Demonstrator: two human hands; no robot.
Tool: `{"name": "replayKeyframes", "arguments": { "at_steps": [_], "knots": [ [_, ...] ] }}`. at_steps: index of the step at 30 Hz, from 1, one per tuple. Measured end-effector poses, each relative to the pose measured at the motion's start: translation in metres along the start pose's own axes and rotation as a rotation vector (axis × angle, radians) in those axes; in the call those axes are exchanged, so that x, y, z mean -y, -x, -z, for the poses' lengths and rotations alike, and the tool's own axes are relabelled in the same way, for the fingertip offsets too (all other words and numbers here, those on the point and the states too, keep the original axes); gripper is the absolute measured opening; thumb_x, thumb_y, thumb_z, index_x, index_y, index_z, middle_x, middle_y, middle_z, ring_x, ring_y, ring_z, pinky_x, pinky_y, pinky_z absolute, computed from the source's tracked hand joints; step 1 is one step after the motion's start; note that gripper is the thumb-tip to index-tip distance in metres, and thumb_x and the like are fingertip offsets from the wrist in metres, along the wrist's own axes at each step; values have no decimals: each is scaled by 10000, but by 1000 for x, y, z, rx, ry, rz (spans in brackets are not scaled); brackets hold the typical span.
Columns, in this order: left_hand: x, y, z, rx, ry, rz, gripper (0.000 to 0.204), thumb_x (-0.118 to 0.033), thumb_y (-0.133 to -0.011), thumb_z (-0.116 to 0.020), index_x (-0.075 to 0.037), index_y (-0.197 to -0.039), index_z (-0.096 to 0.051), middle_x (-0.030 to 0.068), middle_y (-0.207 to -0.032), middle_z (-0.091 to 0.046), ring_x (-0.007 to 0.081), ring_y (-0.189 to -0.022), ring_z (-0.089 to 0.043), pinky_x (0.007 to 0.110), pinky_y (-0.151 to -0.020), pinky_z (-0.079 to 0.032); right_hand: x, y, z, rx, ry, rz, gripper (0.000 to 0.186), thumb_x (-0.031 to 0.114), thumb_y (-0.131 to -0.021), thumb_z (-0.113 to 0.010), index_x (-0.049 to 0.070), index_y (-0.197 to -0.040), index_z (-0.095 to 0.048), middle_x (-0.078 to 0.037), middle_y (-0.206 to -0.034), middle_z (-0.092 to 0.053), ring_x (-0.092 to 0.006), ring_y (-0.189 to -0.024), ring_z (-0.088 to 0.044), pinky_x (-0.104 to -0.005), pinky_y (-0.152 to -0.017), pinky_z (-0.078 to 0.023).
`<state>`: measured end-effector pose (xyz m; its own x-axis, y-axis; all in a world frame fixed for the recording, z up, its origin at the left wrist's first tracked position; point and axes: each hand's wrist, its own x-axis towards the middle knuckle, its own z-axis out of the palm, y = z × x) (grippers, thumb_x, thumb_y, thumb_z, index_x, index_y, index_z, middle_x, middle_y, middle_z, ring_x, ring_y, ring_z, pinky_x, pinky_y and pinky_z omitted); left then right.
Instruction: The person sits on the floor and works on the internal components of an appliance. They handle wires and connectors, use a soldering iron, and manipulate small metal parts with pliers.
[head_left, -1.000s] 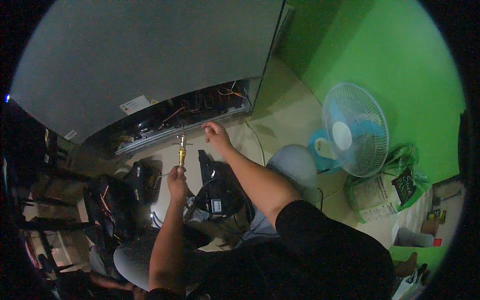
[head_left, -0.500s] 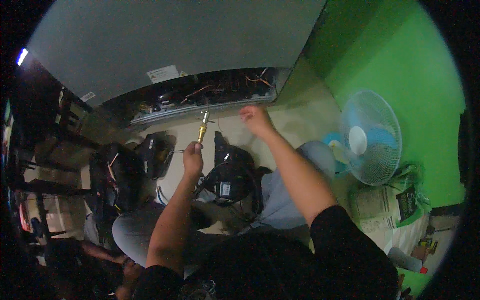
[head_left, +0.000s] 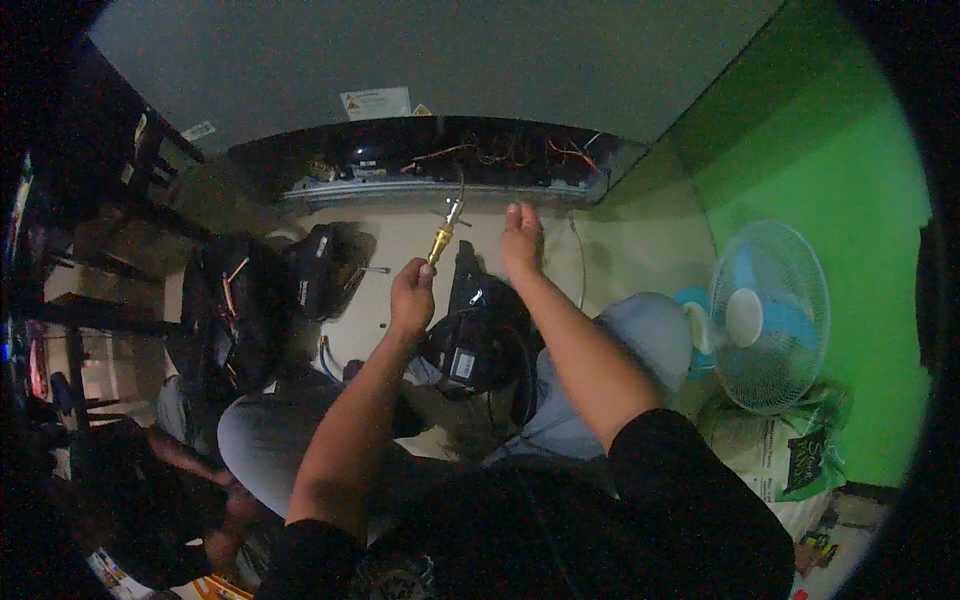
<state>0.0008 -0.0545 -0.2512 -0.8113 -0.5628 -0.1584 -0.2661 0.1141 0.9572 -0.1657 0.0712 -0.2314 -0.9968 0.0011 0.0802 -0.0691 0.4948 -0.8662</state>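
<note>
My left hand (head_left: 412, 290) is closed on a brass-and-silver tool (head_left: 440, 241) with a small crossbar near its top and a thin piece rising from it toward the open base compartment (head_left: 500, 150) of a grey appliance (head_left: 450, 50). Copper tubes and wires show in that dark compartment. My right hand (head_left: 521, 238) is just right of the tool, not touching it, its fingers pressed together and raised; I cannot make out what, if anything, they hold. A black bag (head_left: 475, 340) lies on the floor below both hands.
More black bags (head_left: 220, 300) and dark furniture (head_left: 120, 310) stand left. Another person's arm and hand (head_left: 225, 505) show at lower left. A blue-and-white fan (head_left: 765, 320) stands by the green wall (head_left: 860, 250), above a printed plastic sack (head_left: 750, 460). A thin hose (head_left: 577, 260) lies on the floor.
My view has shifted, so the appliance and both hands sit farther right in the picture. My right hand's fingers have turned upward. The tool remains in my left hand.
</note>
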Motion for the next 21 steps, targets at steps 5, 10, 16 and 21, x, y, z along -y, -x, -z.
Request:
{"name": "replayKeyframes", "arguments": {
  "at_steps": [5, 10, 16, 21],
  "knots": [
    [-10, 4, 0, -21, -119, -14, 253, -220, -1043, -501, 11, -992, -592, 105, -807, -585, 180, -775, -513, 359, -724, -435, -25, -19, 20, -77, 27, 279, 180, 203, -1031, -486, 66, -1107, -574, -152, -1010, -688, -352, -947, -668, -428, -787, -508],
    [-7, 4, 0, -14, -58, 14, 246, -224, -1038, -513, 1, -983, -593, 86, -779, -553, 173, -757, -492, 352, -724, -428, -36, -42, 37, 363, -553, -41, 153, 182, -1012, -532, 94, -1130, -573, -19, -742, -533, -177, -626, -474, -361, -602, -414],
    [-7, 4, -1, -54, -20, -121, 316, -347, -1045, -524, -54, -954, -600, -51, -686, -418, 68, -615, -358, 261, -547, -311, -50, -61, 68, 1134, -1448, -551, 194, 229, -1001, -582, 84, -1129, -593, 45, -636, -284, -93, -567, -301, -291, -582, -310],
    [-18, 9, 2, -8, -4, 62, 237, -204, -1033, -503, -1, -948, -589, 56, -745, -508, 152, -738, -465, 336, -706, -413, -35, -57, 64, 838, -1084, -424, 199, 189, -1015, -555, 55, -1157, -592, 32, -645, -338, -103, -591, -341, -314, -630, -353]
  ]
}}
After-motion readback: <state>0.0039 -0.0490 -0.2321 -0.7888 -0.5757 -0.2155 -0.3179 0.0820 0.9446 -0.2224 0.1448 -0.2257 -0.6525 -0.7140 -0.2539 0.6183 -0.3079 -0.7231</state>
